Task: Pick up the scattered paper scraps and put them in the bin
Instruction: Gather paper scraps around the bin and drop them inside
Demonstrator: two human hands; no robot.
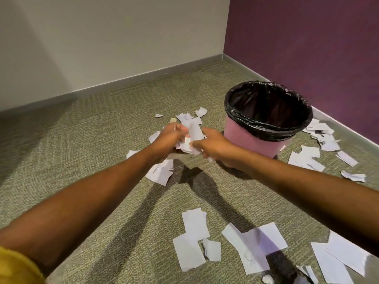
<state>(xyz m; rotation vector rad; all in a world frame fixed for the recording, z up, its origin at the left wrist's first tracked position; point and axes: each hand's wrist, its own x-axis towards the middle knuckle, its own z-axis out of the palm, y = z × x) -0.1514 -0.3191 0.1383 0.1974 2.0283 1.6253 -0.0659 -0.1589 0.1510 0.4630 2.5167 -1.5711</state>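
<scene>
- Left hand (171, 138) and right hand (213, 146) both clutch one wad of scraps (191, 136), just left of the bin (254, 138).
- More scraps litter the carpet (102, 130).
- Paper looks light, limp and slippery; cupping from both sides seems best.

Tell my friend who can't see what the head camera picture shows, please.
The left hand and right hand grip a bunch of paper scraps beside a pink bin with a black liner. Loose scraps lie scattered on the carpet.

One wide-angle head cam, pitched forward-down over green-beige woven carpet (92, 130), facing its far right corner; round pink black-lined plastic bin (246, 140) close.
</scene>
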